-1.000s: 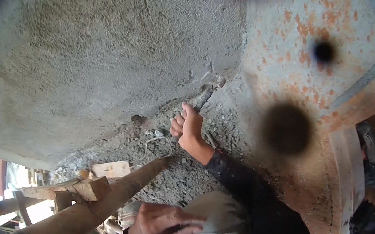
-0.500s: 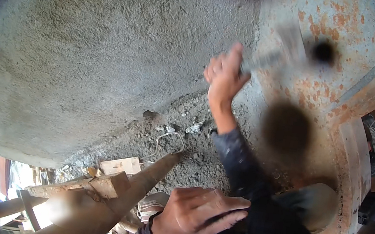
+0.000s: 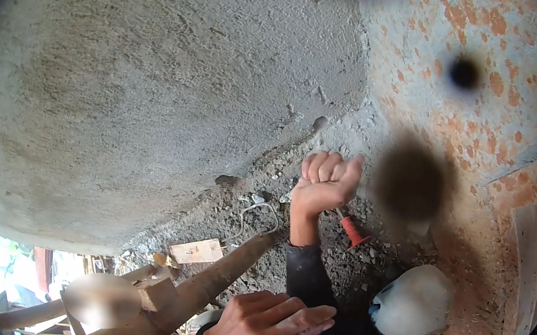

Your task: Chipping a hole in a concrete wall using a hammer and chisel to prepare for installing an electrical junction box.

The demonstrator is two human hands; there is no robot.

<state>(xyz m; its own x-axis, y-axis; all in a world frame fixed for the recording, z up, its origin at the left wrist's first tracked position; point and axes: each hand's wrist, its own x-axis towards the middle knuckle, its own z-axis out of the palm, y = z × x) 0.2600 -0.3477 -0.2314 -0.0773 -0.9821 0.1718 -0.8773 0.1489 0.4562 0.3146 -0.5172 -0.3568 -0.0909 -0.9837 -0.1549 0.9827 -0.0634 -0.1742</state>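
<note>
My right hand (image 3: pixel 327 182) is raised over the rubble at the foot of a rough grey plastered wall (image 3: pixel 159 72), fingers curled into a fist. Whatever it grips is hidden by the fist. Just beside the wrist, a red-handled tool (image 3: pixel 353 231) shows a thin metal shank running under the hand; I cannot tell whether it is held or lies on the rubble. Nearer to me, my left hand (image 3: pixel 268 323) hangs with its fingers stretched loosely to the right, nothing visible in them.
Broken mortar and soil (image 3: pixel 264 255) fill the wall's foot. A round wooden pole (image 3: pixel 221 266), a bent metal rod (image 3: pixel 244 222) and a small board (image 3: pixel 196 251) lie at left. A stained pale wall (image 3: pixel 483 80) rises at right, near a pale rounded shape (image 3: pixel 413 305). Dark smudges blot the picture.
My right hand has come down toward the rubble and closed into a fist. The blurred long tool beyond it no longer shows; the red handle now does. The view has shifted slightly.
</note>
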